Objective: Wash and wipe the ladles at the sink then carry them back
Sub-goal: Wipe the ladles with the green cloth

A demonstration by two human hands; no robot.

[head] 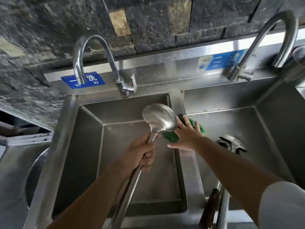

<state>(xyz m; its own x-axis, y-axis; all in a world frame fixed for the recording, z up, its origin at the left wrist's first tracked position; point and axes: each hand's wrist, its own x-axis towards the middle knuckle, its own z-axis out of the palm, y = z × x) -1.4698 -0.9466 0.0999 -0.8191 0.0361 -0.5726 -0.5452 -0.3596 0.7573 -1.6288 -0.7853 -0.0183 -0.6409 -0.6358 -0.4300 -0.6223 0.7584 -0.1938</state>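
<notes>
Steel surfaces ran across the whole view: at far left the wash faucet (92, 63) arched over the left basin (125, 162), with no water seen falling from it. Over that basin the left hand (140, 156) was wrapped round the neck of a long-handled ladle (159, 117), fingers curled on the shaft just below the bowl. Its long axis ran from the near edge, low and centre, up and away to the bowl, which hung tilted near the divider (184, 162) between the basins. Just right of the bowl, the right hand (186, 136) lay with fingers spread flat on a green cloth (170, 137) draped over that divider, touching or nearly touching the bowl's rim. So the cloth sat beside the bowl, and the right hand was plainly the nearer one to take it up. Farther right, more ladles (231, 142) lay in the right basin (264, 129), their handles pointing toward the near edge.
</notes>
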